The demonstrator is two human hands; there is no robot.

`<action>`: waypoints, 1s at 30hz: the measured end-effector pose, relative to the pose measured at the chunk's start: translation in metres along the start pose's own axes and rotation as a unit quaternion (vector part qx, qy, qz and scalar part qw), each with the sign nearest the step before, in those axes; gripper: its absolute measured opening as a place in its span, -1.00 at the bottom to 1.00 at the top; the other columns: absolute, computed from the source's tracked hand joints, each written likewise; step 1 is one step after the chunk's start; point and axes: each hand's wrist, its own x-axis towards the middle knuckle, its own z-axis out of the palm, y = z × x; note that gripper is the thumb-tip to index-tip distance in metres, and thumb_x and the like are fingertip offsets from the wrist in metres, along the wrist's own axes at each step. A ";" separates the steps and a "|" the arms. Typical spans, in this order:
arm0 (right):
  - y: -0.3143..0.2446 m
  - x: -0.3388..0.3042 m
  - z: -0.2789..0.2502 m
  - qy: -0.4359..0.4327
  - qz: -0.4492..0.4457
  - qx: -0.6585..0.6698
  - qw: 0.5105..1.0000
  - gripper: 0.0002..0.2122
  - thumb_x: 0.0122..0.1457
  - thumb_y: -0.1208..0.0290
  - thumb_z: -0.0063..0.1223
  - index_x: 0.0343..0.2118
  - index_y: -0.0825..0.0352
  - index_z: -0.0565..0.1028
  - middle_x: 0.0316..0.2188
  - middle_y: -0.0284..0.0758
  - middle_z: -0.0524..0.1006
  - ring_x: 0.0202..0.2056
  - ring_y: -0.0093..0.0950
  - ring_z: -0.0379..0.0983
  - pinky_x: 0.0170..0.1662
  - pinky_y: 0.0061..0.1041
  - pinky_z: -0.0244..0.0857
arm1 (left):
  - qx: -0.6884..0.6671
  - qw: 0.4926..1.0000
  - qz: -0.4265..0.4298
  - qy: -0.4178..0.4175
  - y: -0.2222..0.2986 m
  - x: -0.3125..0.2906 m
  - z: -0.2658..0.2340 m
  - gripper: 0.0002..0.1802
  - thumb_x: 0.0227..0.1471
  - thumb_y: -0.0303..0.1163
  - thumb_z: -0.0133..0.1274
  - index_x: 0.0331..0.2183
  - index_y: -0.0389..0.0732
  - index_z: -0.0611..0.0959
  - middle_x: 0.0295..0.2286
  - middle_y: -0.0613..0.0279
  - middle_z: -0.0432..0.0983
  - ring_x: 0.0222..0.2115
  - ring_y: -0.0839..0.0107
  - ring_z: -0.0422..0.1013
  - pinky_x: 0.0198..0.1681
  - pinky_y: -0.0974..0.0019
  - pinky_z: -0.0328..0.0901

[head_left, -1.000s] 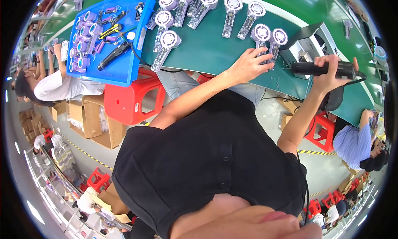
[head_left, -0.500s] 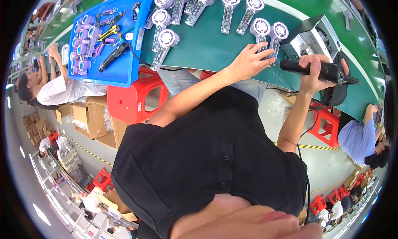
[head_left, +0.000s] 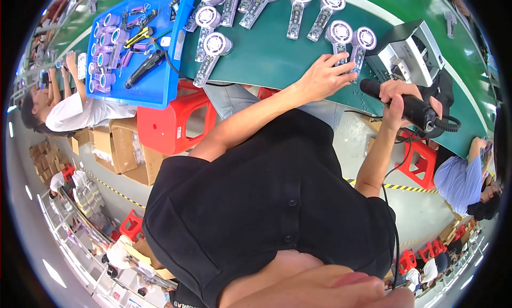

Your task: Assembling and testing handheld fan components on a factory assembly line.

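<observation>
Small purple-and-white handheld fans, their handles opened to show the insides, lie on the green table. My left hand is closed over the lower handle of one handheld fan, hiding the handle's end. Its fingertips reach the handle of a second fan just to the right. In my right hand is a black electric screwdriver, gripped around its body. It slants, one end toward the fans and the corded end lower right. I cannot make out its bit.
A blue tray at the left holds purple fan parts, a yellow-handled tool and another black driver. More fans stand in rows along the far side. A grey-white box sits at the right. Red stools and co-workers are nearby.
The screwdriver has swung from nearly level to a steeper slant, its corded end lower and nearer me. My left hand stays at the same fan. The view has shifted slightly.
</observation>
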 end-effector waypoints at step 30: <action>-0.011 0.100 -0.052 0.149 -0.077 -0.108 0.980 -0.35 0.06 0.76 0.20 0.13 0.24 0.08 -0.57 -0.18 0.53 -0.68 -0.44 0.41 -0.54 -0.36 0.43 | 0.016 1.000 -0.014 0.014 -0.013 0.020 0.007 -0.59 -0.12 -0.35 0.32 -0.12 0.00 0.69 -0.02 0.39 0.50 0.10 0.20 0.31 -0.06 0.11 0.33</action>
